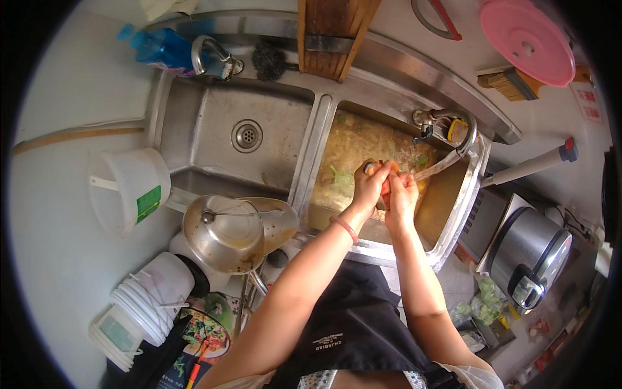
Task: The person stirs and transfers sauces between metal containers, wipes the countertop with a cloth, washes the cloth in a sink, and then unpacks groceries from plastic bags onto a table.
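Observation:
Over the right sink basin (444,214), my left hand (371,187) and my right hand (402,192) are together, both closed around an orange-red item (386,186). The fingers hide most of it, so its kind cannot be told. Cloudy yellowish water (359,141) with green leafy scraps (342,175) fills the basin beneath. From the curved metal faucet (469,129) on the right, a stream of water (437,165) runs down beside my right hand. A bracelet circles my left wrist.
To the left is a steel basin with a drain (247,136). Metal bowls with a ladle (233,214) stand at its near edge, beside a white plastic bucket (131,189). A wooden board (325,29) stands behind the divider. A rice cooker (527,253) sits at the right.

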The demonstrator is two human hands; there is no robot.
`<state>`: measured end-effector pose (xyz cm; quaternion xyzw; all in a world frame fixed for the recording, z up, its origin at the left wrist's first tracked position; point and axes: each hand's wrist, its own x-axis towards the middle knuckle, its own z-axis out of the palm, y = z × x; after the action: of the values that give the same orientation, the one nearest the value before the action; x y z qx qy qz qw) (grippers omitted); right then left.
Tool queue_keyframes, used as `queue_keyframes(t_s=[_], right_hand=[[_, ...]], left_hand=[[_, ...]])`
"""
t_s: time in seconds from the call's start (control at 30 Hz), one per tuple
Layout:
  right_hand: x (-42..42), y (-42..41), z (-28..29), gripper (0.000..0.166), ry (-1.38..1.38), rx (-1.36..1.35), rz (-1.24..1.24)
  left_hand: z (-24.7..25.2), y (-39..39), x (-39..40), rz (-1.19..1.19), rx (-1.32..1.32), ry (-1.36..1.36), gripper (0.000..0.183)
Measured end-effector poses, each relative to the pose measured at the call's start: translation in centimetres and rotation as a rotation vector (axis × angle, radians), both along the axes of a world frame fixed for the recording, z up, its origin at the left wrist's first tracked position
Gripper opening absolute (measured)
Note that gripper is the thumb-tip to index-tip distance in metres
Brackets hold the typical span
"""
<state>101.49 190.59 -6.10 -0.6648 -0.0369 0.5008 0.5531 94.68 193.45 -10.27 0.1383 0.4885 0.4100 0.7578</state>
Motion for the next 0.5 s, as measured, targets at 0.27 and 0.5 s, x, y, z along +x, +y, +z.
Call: queue_keyframes(t_s=[0.27,0.5], right_hand=[[6.7,-4.8,0.6,0.024,-0.828,-0.063,0.224],[7.3,-4.9,0.1,0.006,-0.680,-0.018,0.175]], left_hand=[[4.4,1.8,-3.0,-0.039,0.299,0.540,0.035],[16.9,20.0,-27.1,0.708,0.285,0.139,0.026]])
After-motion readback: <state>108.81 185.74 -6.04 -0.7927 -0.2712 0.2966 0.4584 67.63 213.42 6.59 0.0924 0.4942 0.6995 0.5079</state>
